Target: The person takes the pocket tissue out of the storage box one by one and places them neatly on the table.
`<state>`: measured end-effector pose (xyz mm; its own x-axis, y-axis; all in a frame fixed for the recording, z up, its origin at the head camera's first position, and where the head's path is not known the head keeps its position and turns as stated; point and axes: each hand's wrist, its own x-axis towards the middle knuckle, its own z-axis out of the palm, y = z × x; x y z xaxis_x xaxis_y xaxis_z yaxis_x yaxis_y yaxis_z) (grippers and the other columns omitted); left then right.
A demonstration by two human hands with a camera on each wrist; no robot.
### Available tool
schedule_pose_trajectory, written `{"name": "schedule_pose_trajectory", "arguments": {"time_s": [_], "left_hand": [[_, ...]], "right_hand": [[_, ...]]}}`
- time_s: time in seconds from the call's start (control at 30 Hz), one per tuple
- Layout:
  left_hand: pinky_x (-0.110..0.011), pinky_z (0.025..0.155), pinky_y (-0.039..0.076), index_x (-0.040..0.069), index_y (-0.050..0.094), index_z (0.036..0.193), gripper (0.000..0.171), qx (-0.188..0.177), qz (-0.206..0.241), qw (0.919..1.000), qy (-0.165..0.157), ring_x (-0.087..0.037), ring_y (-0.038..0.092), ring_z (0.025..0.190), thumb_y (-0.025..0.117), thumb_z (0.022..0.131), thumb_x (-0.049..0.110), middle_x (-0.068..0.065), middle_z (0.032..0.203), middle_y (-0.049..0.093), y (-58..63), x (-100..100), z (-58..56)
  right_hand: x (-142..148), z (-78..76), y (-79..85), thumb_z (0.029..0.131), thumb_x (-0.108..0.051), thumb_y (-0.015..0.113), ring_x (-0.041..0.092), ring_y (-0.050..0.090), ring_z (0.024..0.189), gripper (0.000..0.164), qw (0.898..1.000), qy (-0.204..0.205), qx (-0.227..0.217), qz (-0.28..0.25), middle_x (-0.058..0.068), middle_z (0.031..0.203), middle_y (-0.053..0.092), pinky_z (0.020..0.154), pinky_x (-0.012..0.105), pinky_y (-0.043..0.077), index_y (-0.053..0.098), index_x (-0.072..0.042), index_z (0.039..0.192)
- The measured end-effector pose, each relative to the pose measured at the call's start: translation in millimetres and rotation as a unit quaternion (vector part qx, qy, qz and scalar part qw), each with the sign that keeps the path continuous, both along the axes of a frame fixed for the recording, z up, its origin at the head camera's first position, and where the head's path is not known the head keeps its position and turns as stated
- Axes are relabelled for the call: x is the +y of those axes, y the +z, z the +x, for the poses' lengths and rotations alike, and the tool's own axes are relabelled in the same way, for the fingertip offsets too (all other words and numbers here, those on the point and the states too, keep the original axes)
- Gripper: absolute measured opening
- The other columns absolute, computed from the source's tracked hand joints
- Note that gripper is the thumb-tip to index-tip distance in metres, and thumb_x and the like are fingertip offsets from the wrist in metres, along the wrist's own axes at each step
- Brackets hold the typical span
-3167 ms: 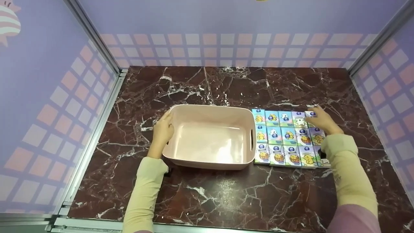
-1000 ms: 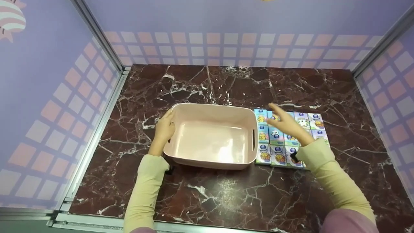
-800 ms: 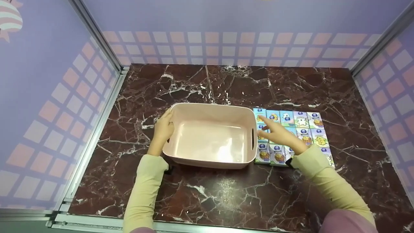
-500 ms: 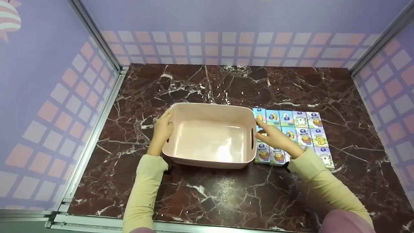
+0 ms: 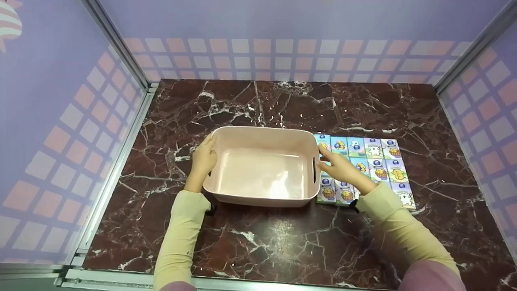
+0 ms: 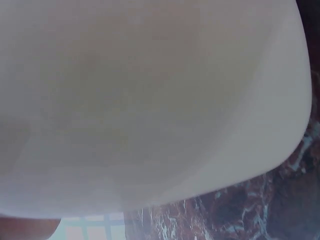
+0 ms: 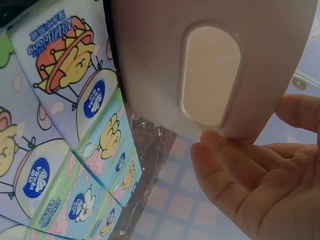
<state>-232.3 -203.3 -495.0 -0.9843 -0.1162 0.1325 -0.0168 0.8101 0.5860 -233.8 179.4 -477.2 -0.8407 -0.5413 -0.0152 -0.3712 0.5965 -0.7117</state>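
Note:
An empty pale pink plastic bin (image 5: pixel 262 139) lies lengthwise before me, with an oval handle slot in its right end wall. My left hand (image 5: pixel 203 159) holds its left end by the rim. At the opposite end, my right hand (image 5: pixel 341 167) grips the rim and outer wall by the slot. In the right wrist view that hand's fingertips (image 7: pixel 209 145) touch the outer wall just beside the slot. The bin's wall (image 6: pixel 150 100) fills most of the left wrist view, hiding most of the left hand. Several tissue packs (image 5: pixel 379 171) lie in rows against the bin's right side.
Dark red marble tabletop (image 5: pixel 262 250) surrounds the bin. A lilac back wall (image 5: pixel 282 60) with pink and white squares stands beyond it, with similar panels at both sides. A metal rail (image 5: pixel 121 159) runs along the left edge.
My right hand has left the far right tissue pack, crossed leftward over the packs and taken hold of the bin's right end. The bin has shifted very slightly; the left hand stays on it.

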Motion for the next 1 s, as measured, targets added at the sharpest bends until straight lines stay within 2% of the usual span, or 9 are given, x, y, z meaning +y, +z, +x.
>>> {"name": "schedule_pose_trajectory", "arguments": {"time_s": [0.3,0.6,0.73,0.8,0.87,0.93,1.0], "left_hand": [[-0.045,0.095,0.038,-0.003,0.046,0.125,0.052,0.003,0.009,1.0,0.002,-0.033,0.043,0.119,0.039,0.074,-0.006,-0.013,0.135,0.042,1.8,4.6,-9.4],[-0.045,0.096,0.037,-0.002,0.047,0.125,0.053,0.008,-0.001,0.9999,-0.009,-0.033,0.044,0.119,0.04,0.073,-0.005,-0.012,0.135,0.043,3.3,7.6,-11.2],[-0.046,0.095,0.037,0.0,0.042,0.129,0.054,-0.012,-0.02,0.9995,-0.023,-0.034,0.042,0.121,0.043,0.075,0.0,-0.013,0.139,0.037,4.8,6.7,-11.0],[-0.048,0.09,0.04,0.001,0.037,0.133,0.056,-0.029,-0.033,0.9985,-0.033,-0.037,0.044,0.117,0.044,0.077,0.003,-0.014,0.143,0.029,6.3,5.9,-9.3],[-0.049,0.091,0.039,0.003,0.033,0.136,0.059,-0.041,-0.051,0.9968,-0.046,-0.037,0.04,0.121,0.046,0.079,0.007,-0.015,0.146,0.02,8.1,5.3,-7.8],[-0.05,0.094,0.036,0.005,0.03,0.137,0.06,-0.037,-0.075,0.9943,-0.066,-0.037,0.034,0.125,0.048,0.08,0.011,-0.015,0.148,0.013,10.7,5.0,-6.1],[-0.052,0.1,0.029,0.007,0.028,0.139,0.062,-0.02,-0.102,0.9902,-0.093,-0.037,0.024,0.131,0.05,0.082,0.017,-0.015,0.149,0.008,14.8,5.9,-5.3]], "right_hand": [[-0.6,-16.4,0.8,0.089,-0.009,0.045,0.039,0.05,0.111,0.054,1.0,-0.012,-0.022,-0.009,0.022,0.135,0.038,0.094,0.048,0.038,0.025,-0.003,0.139],[8.3,-18.9,0.8,0.091,-0.017,0.044,0.039,0.046,0.116,0.055,1.0,-0.004,-0.02,0.018,0.021,0.136,0.038,0.096,0.049,0.036,0.022,-0.006,0.14],[16.2,-18.6,6.2,0.09,-0.026,0.047,0.039,0.036,0.124,0.059,0.998,-0.001,0.017,0.06,0.021,0.139,0.031,0.101,0.051,0.028,0.023,-0.005,0.14],[20.9,-19.7,10.2,0.09,-0.031,0.047,0.039,0.03,0.127,0.061,0.995,0.0,0.05,0.084,0.021,0.142,0.027,0.103,0.052,0.024,0.024,-0.005,0.14],[25.5,-21.6,14.5,0.089,-0.036,0.047,0.037,0.022,0.131,0.063,0.991,0.002,0.085,0.101,0.018,0.145,0.021,0.104,0.053,0.02,0.024,-0.007,0.14],[29.8,-24.0,18.8,0.088,-0.038,0.047,0.037,0.02,0.132,0.064,0.984,0.007,0.131,0.117,0.016,0.146,0.019,0.103,0.056,0.02,0.026,-0.007,0.139],[33.2,-26.4,22.9,0.087,-0.041,0.047,0.035,0.017,0.134,0.064,0.975,0.012,0.177,0.133,0.014,0.146,0.019,0.102,0.058,0.02,0.028,-0.008,0.139]]}}
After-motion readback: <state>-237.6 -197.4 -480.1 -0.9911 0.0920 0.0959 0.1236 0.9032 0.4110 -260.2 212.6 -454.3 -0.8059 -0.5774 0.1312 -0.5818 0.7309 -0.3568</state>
